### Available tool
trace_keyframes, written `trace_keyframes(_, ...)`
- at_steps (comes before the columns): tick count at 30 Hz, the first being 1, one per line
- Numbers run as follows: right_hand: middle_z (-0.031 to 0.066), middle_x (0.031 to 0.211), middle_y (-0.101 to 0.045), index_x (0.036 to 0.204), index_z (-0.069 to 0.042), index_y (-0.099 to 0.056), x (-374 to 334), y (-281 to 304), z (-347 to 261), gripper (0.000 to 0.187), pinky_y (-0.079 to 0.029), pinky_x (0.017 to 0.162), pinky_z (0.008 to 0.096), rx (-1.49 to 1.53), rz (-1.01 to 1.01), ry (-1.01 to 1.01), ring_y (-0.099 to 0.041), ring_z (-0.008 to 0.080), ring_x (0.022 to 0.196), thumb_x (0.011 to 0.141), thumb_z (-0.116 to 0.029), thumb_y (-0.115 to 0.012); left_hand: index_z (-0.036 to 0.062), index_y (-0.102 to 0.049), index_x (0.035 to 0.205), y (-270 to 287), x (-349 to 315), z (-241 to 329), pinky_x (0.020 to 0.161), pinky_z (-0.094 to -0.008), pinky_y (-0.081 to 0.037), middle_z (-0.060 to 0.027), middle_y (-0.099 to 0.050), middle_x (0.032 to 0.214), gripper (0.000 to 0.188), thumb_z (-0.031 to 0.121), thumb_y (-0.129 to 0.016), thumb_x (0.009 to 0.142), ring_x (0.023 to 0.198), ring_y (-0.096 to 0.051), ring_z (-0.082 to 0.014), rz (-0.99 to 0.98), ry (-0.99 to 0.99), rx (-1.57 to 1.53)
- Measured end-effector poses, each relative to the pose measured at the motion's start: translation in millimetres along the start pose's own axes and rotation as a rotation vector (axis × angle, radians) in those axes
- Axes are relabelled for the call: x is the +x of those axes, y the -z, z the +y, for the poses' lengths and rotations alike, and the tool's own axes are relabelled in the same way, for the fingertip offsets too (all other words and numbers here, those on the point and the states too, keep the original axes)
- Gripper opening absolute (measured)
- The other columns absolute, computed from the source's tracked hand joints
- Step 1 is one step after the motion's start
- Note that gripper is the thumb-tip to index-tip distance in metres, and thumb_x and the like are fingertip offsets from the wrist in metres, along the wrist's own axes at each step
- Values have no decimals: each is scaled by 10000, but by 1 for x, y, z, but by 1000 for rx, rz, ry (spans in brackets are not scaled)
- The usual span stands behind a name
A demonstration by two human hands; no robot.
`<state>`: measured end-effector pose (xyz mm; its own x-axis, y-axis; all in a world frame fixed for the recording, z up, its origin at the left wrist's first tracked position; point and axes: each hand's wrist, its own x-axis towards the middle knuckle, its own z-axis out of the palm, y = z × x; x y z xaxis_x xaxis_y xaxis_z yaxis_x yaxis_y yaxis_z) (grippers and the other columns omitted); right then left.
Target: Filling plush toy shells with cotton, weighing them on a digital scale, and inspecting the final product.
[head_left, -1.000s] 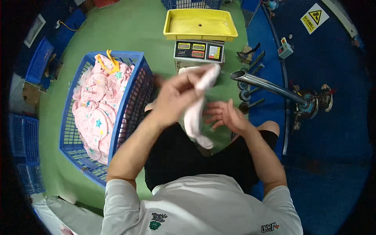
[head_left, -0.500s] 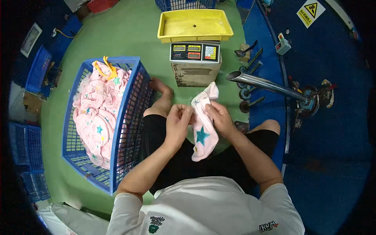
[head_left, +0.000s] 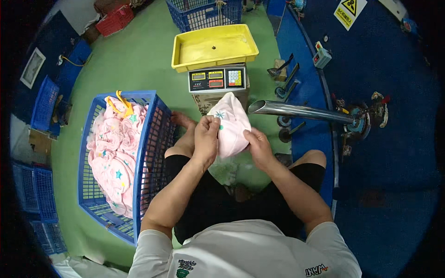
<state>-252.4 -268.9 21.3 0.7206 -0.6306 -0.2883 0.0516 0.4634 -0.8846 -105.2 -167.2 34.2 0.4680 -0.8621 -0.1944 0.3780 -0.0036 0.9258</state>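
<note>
Between my hands, above my knees, hangs a pale pink fabric piece (head_left: 233, 132) with a teal star motif, spread wide and coming to a point at its far end. My left hand (head_left: 206, 138) pinches its left edge between thumb and fingers. On the other side, my right hand (head_left: 261, 147) grips the lower right edge. Just beyond the cloth, a slanted-cut metal tube (head_left: 301, 110) juts in from the right. A blue plastic basket (head_left: 155, 153) at my left holds a heap of similar pink star-printed pieces (head_left: 113, 162).
Ahead stands a digital scale (head_left: 217, 78) on a box, carrying a yellow tray (head_left: 215, 45). An orange-yellow tool (head_left: 124, 110) lies on the heap. Pedals (head_left: 288, 132) line the blue wall at right, below a switch box (head_left: 321, 57). Another blue basket (head_left: 204, 17) stands behind the scale.
The pink piece has gone from a narrow, bunched shape to a wider spread, its large teal star no longer showing. My hands have moved slightly left and apart; the view has shifted too.
</note>
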Motion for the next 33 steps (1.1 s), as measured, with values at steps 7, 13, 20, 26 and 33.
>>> trace_keyframes(7, 97, 1079, -664, 1220, -7, -607, 4, -6, -9, 262, -510, 798, 255, 300, -28, -99, -615, 124, 903, 1039, -163, -500, 59, -558, 957, -2, -3, -3, 645, -183, -415, 7, -540, 806, 106, 146, -579, 1013, 699, -476, -57, 2, -59, -200)
trace_keyframes(13, 86, 1110, -656, 1202, -21, -591, 23, 4, 11, 228, -522, 825, 269, -21, -55, 184, -623, 139, 924, 1039, -155, -504, 24, -592, 1020, -19, 3, 6, 599, -217, -449, -22, -596, 842, 116, 139, -583, 1006, 687, -528, -75, 54, 285, -97)
trace_keyframes(20, 86, 1109, -665, 1186, -26, -610, 30, -1, 0, 218, -519, 816, 270, 271, 12, 248, -625, 139, 927, 1033, -147, -513, 6, -615, 997, -26, 26, 36, 579, -235, -450, -34, -606, 801, 146, 149, -584, 1002, 660, -525, -88, 56, 67, 74)
trace_keyframes(26, 94, 1122, -673, 1187, -23, -625, 34, 1, -7, 226, -520, 819, 276, 593, 73, 216, -631, 144, 952, 1028, -144, -520, 1, -624, 939, -44, 50, 61, 571, -254, -445, -40, -599, 750, 169, 156, -588, 995, 635, -508, -104, 37, -240, 253)
trace_keyframes(33, 126, 1194, -670, 1234, -1, -614, 47, 17, -21, 285, -550, 859, 328, 587, 97, 112, -650, 183, 1041, 1036, -180, -517, 11, -578, 810, -91, 78, 72, 575, -317, -434, -69, -563, 675, 200, 141, -608, 959, 596, -476, -162, 24, -538, 629)
